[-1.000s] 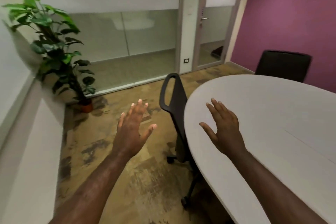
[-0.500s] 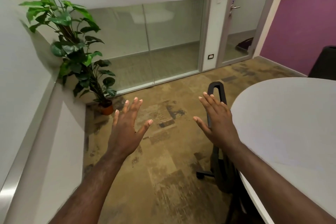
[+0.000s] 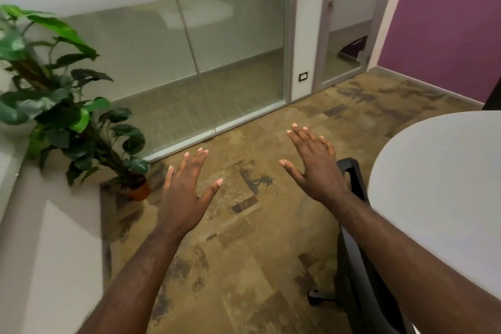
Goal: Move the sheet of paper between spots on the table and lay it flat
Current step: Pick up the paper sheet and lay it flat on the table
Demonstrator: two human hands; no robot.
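No sheet of paper shows in the head view. My left hand (image 3: 187,192) is stretched out palm down over the brown floor, fingers spread, holding nothing. My right hand (image 3: 315,168) is held out the same way to its right, fingers apart and empty, just left of the white oval table (image 3: 433,184). Only the table's rounded left end is in sight, and neither hand is over it.
A black office chair (image 3: 357,252) stands under my right forearm against the table's edge. A potted green plant (image 3: 62,116) fills the left corner. Glass partitions and a glass door (image 3: 344,35) close off the back; a purple wall (image 3: 447,22) is at the right.
The view has swung left, so the table slid toward the right edge and more floor and plant came in. Both hands stayed outstretched and empty; the right one is no longer over the table.
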